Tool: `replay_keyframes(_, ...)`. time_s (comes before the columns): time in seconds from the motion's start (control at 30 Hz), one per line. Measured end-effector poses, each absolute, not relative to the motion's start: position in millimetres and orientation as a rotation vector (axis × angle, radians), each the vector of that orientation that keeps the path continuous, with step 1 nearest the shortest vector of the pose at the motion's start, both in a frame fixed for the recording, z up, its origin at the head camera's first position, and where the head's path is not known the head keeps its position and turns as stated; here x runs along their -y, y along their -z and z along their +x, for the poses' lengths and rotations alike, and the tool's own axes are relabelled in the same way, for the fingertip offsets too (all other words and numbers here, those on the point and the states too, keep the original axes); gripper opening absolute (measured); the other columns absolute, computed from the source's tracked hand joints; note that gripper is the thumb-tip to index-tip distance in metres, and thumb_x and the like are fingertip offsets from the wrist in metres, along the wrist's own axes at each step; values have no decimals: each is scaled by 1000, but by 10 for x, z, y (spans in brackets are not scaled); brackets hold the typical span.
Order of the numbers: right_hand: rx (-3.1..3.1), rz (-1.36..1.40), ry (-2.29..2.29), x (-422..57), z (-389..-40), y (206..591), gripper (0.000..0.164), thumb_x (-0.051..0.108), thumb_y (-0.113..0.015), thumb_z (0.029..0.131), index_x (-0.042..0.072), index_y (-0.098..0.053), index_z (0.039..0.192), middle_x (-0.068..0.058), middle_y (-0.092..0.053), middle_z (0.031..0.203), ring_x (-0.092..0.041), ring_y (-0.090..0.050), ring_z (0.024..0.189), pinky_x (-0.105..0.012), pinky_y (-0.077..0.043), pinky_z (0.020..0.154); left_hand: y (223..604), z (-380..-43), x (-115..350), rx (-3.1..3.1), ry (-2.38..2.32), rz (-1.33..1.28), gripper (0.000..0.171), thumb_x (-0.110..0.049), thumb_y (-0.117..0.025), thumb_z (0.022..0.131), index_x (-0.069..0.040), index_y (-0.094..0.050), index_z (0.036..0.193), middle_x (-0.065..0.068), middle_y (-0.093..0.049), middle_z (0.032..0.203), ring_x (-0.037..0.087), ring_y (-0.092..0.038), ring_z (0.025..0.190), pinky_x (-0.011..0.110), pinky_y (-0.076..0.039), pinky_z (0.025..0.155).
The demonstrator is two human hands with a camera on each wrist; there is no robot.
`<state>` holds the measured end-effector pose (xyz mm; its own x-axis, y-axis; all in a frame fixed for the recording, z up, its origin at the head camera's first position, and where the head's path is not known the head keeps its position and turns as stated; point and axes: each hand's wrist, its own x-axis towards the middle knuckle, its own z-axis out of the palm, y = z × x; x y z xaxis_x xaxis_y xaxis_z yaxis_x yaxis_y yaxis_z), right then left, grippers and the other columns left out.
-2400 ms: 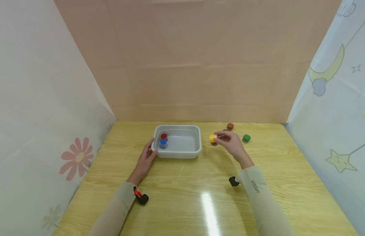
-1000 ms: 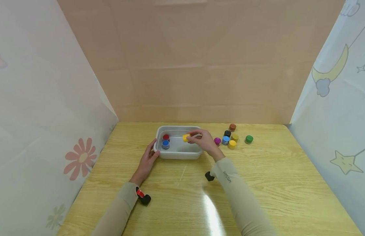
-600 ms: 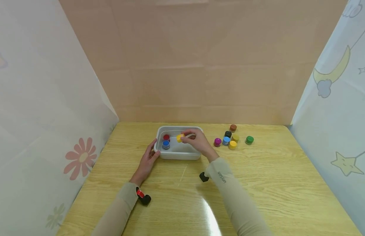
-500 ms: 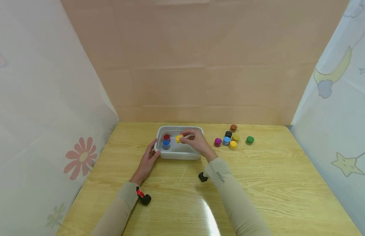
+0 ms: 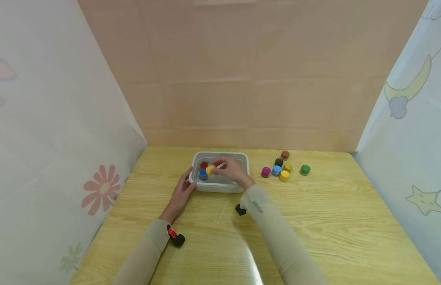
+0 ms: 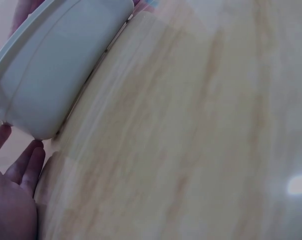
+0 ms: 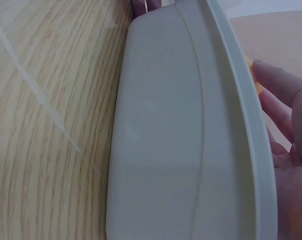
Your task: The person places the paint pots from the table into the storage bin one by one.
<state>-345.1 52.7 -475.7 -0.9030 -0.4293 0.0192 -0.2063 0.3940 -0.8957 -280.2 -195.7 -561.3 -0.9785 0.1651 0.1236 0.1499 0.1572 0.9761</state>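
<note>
Over the grey-white plastic tub (image 5: 220, 189), my right hand (image 5: 231, 171) pinches a small yellow-lidded paint jar (image 5: 211, 170) between thumb and fingertips. Inside the tub, at its left end, sit a red-lidded jar (image 5: 204, 165) and a blue-lidded jar (image 5: 203, 174); the held jar partly overlaps the blue one in the head view. My left hand (image 5: 180, 196) rests against the tub's left end, fingers extended along its outside. The left wrist view has those fingertips (image 6: 33, 160) right at the tub's lower corner. In the right wrist view, the tub's wall hides most of the held jar.
Right of the tub, small jars stand on the wooden table (image 5: 334, 221): purple (image 5: 265, 171), light blue (image 5: 276, 170), yellow (image 5: 284, 175), dark yellow (image 5: 288, 167), black (image 5: 279, 162), brown (image 5: 285, 154) and green (image 5: 305, 170). A brown paper wall (image 5: 241, 79) rises behind.
My right hand has carried the yellow-lidded jar leftward from beside the other jars to over the tub's left part. My left hand has stayed at the tub's end. The head view has shifted slightly.
</note>
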Motion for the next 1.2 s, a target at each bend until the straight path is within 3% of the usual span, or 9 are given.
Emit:
replay_keyframes(0.23,-2429,-635,1460,-393,-3469,4788,31,20,-81,91,9,-75,119,-9,-72,120,-26,-71,101,-34,-59,87,5574,-2798,1943,-2354,-2004,314,62,-31,-54,110,-37,-25,164,3,-25,171,39,-44,147,58,-35,119)
replay_keyframes(0.37,-2439,-700,1422,-338,-3490,4827,34,18,-83,89,4,-75,119,-10,-73,118,-25,-70,101,-32,-59,86,5611,-2813,1946,-2380,-2005,319,59,-37,-56,108,-43,-30,161,0,-30,169,37,-46,145,58,-37,118)
replay_keyframes(0.53,-2445,-785,1339,-280,-3479,4842,32,17,-84,89,2,-75,116,-9,-74,118,-28,-71,101,-31,-60,87,5612,-2782,1939,-2380,-2012,303,59,-36,-56,108,-43,-31,161,1,-32,168,37,-47,144,57,-38,117)
replay_keyframes(0.83,-2517,-805,1210,-188,-3486,4836,34,18,-83,90,2,-73,118,-9,-74,116,-20,-71,97,-30,-59,86,5597,-2781,1940,-2420,-1988,317,60,-35,-54,109,-38,-28,163,5,-30,169,37,-49,143,51,-42,114)
replay_keyframes(1.2,-2574,-800,1130,-180,-3559,4939,22,21,-84,89,10,-77,106,-5,-75,109,-20,-68,99,-29,-58,83,5591,-2775,1944,-2385,-1997,304,59,-38,-55,108,-45,-30,161,0,-30,168,35,-50,142,54,-41,115)
